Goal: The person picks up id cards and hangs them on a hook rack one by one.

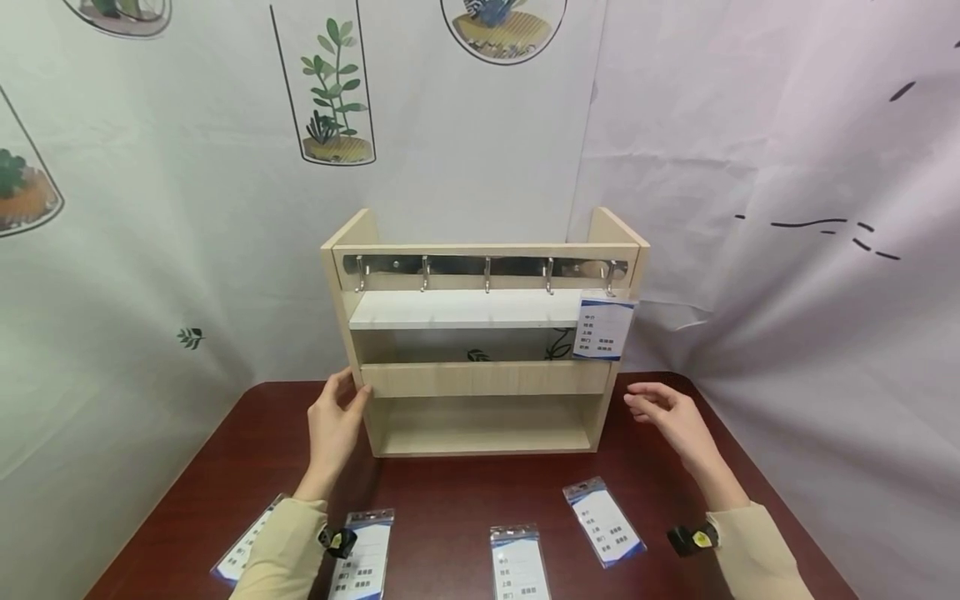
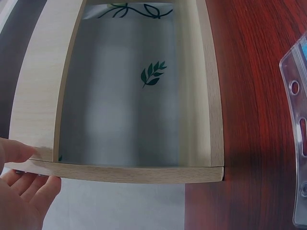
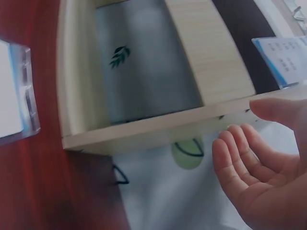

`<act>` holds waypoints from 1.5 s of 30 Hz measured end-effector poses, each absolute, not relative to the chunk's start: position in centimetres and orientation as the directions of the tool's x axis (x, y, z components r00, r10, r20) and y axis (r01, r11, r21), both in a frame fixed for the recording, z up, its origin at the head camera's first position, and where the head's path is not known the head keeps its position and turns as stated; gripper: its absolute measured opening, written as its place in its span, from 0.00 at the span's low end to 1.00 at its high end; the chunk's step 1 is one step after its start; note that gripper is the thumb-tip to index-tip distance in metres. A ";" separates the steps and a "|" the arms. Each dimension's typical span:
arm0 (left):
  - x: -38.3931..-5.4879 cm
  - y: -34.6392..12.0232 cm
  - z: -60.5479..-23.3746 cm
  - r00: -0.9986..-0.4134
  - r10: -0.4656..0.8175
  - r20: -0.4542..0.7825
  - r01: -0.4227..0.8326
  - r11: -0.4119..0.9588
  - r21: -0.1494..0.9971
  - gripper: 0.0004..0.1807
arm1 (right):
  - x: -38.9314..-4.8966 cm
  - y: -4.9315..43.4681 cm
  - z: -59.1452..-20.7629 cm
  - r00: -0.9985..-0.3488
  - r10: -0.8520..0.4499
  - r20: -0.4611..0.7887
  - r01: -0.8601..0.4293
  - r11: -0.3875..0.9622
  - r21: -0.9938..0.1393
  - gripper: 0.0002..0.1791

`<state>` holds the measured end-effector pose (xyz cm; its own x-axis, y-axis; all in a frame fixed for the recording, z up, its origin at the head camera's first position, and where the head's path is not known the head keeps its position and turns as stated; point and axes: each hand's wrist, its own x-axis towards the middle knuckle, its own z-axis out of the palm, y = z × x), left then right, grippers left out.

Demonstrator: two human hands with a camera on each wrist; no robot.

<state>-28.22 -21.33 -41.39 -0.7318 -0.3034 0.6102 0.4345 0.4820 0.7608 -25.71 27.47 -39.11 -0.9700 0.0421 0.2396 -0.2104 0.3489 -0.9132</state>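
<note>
A light wood shelf rack (image 1: 491, 379) stands on the table, with a row of metal hooks (image 1: 487, 273) along its upper rail. One card in a clear badge holder (image 1: 603, 330) hangs at the rightmost hook. My left hand (image 1: 335, 421) grips the rack's left side panel, thumb (image 2: 18, 151) on the front and fingers curled round the outer side. Just off the right side panel is my right hand (image 1: 671, 417), its fingers loosely bent with nothing between them. In the right wrist view, that hand's thumb (image 3: 276, 110) overlaps the panel's edge.
Several more badge holders lie on the dark red table (image 1: 450, 492) in front: one at right (image 1: 604, 522), one near the middle (image 1: 519, 562), others by the left forearm. A white patterned cloth (image 1: 480, 167) hangs behind and beside the table.
</note>
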 end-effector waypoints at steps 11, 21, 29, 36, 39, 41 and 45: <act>-28.3 -21.4 -41.4 -0.728 -0.297 0.618 0.440 0.489 0.753 0.20 | -24.8 28.0 -42.5 -0.995 -0.012 0.098 -0.090 0.515 -0.853 0.27; -28.3 -21.4 -41.6 -0.731 -0.298 0.615 0.447 0.472 0.760 0.21 | -24.5 28.0 -45.0 -0.997 -0.062 0.040 -0.069 0.600 -0.797 0.27; -28.3 -21.4 -41.6 -0.727 -0.299 0.619 0.453 0.469 0.758 0.20 | -24.3 27.6 -46.0 -0.995 -0.093 0.024 -0.080 0.671 -0.738 0.24; -28.3 -21.2 -41.4 -0.731 -0.297 0.615 0.454 0.461 0.762 0.21 | -24.0 27.3 -46.3 -0.992 -0.123 0.011 -0.093 0.689 -0.719 0.24; -28.2 -21.2 -41.4 -0.732 -0.298 0.612 0.454 0.456 0.765 0.21 | -23.9 27.2 -46.4 -0.991 -0.132 0.003 -0.095 0.695 -0.713 0.24; -28.2 -21.2 -41.4 -0.734 -0.299 0.610 0.454 0.453 0.767 0.21 | -23.9 27.1 -46.4 -0.990 -0.143 0.001 -0.102 0.700 -0.707 0.24; -28.2 -21.2 -41.4 -0.733 -0.300 0.610 0.452 0.455 0.767 0.21 | -23.9 26.9 -46.7 -0.987 -0.160 -0.015 -0.104 0.707 -0.699 0.24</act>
<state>-28.18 -21.19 -41.40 -0.7335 -0.3001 0.6099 0.4519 0.4550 0.7673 -23.86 26.94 -46.67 -0.9869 -0.1604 -0.0148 -0.1045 0.7073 -0.6992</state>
